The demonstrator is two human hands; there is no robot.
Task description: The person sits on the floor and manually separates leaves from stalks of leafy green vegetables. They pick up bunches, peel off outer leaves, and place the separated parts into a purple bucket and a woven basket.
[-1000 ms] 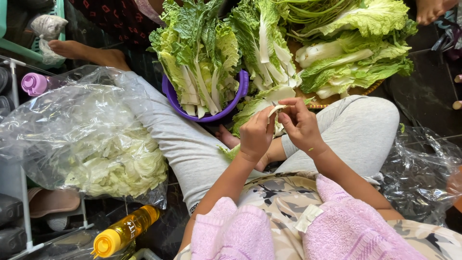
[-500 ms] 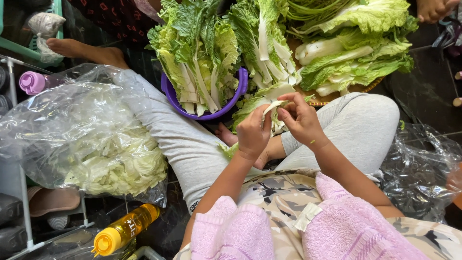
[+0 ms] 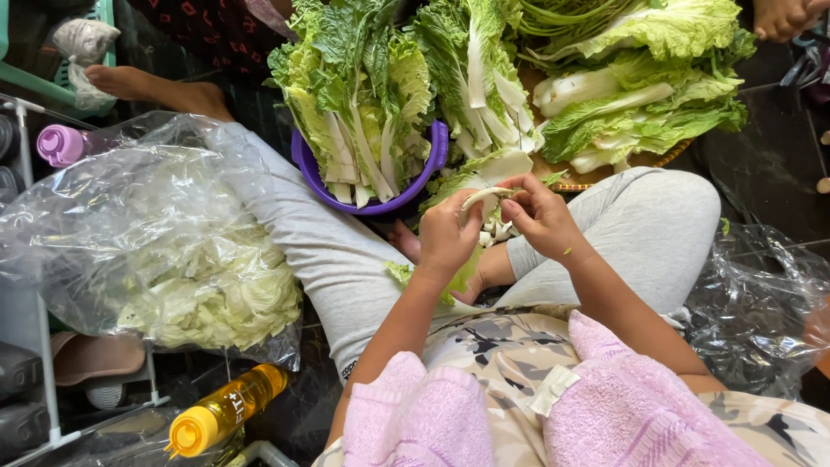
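- Both hands meet over the lap: left hand is closed round the lower end of a pale cabbage stalk, and right hand pinches its upper end between thumb and fingertips.
- Compared with a second ago, the stalk has been drawn out longer and flatter between the two hands, and the right hand's fingers have slid further along it; judging by that, a leaf is partly peeled or snapped free.
- Just below the stalk, small white offcuts lie between the knees, and a green scrap rests on the grey trouser leg.
- Left of the stalk, a clear bag holds shredded cabbage; nearer the camera on that side lies a yellow bottle.
- Right of the stalk, an empty crumpled bag sits on the floor.
- Beyond the stalk stands a purple bowl packed with upright leaves, and further right a stack of whole cabbage on a woven tray.
- Farthest off, another person's foot and hand show.
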